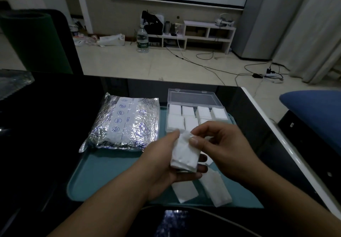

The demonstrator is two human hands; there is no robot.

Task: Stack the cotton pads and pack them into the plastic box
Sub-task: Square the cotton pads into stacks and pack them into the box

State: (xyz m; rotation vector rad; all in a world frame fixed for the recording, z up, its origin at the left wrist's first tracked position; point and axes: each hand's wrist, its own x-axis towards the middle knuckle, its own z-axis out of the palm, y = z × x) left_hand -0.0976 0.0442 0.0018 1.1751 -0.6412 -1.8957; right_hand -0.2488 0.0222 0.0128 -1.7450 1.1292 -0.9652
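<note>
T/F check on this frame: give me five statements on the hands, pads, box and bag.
1. The left hand holds a stack of cotton pads. True.
2. The plastic box is closed. False: its lid stands open, with pads inside.
3. The right hand rests idle on the tray. False: its thumb and fingers pinch the stack's top.
4. Loose pads lie on the tray near the hands. True.
5. The foil bag lies right of the box. False: it lies left of it.
</note>
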